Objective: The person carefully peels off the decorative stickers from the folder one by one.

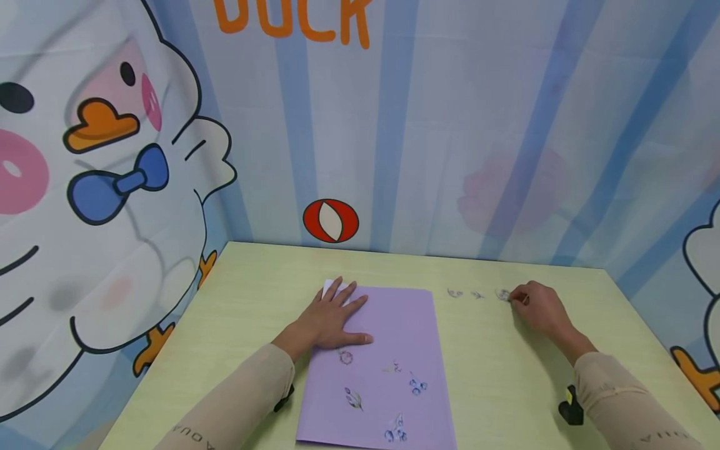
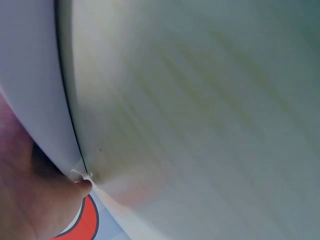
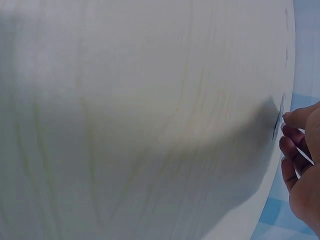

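My left hand (image 1: 330, 315) lies spread with its palm down on the upper left of a purple paper folder (image 1: 394, 331), where a white corner shows under the fingers. Small clear stickers are scattered over the folder: a round wreath (image 1: 345, 357), a leafy bud (image 1: 354, 398), a sprig (image 1: 392, 367) and blue flowers (image 1: 418, 384). Over at the right, my right hand (image 1: 540, 309) has its thumb and forefinger pinched at the right edge of a flower sticker (image 1: 502, 295) on the table. The right wrist view shows the fingertips right at that sticker (image 3: 278, 120).
Two more small stickers, a blue one (image 1: 455, 293) and a sprig sticker (image 1: 477, 295), lie in a row between folder and right hand. The pale wooden table (image 1: 500, 375) ends at a striped cloth backdrop (image 1: 427, 125) with cartoon ducks.
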`<state>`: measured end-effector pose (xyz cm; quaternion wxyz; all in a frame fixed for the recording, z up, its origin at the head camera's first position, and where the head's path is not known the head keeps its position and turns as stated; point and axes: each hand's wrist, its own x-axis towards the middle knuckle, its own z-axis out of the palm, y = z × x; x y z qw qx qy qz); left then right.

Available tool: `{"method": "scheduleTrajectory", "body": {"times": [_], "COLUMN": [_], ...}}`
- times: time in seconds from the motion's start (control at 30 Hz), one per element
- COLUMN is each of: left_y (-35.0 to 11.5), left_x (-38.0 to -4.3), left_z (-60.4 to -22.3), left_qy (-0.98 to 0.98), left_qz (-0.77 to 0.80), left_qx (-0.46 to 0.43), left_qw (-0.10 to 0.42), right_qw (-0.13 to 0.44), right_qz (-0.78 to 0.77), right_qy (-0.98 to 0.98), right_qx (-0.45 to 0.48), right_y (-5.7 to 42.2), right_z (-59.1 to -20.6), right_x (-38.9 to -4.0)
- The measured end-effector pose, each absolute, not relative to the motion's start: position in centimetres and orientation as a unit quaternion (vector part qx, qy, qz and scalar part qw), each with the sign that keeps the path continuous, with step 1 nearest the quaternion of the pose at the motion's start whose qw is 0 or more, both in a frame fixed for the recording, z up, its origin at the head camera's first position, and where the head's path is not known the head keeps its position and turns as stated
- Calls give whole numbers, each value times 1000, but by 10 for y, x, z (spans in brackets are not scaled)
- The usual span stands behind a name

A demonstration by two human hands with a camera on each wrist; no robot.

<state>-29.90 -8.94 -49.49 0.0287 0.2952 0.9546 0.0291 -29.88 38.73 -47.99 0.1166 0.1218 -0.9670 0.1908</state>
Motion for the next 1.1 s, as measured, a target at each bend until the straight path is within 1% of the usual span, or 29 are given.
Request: {"method": "scheduleTrajectory", "body": {"times": [0.4, 0.77, 1.1], "left_y": [-89, -90, -90], "left_x": [-297, -298, -299], "left_z": [-492, -492, -493], "left_qy": [954, 954, 954], "left_qz": [35, 32, 31], "left_qx": [296, 296, 297], "left_qw": [32, 27, 30], "right_qw": [139, 143, 138], "right_qz": [207, 241, 271], "right_qy": [-960, -950, -935], "right_qx": [128, 140, 182], "right_y": [379, 339, 302], "right_z": [-484, -485, -490], "right_x": [-296, -293, -283]}}
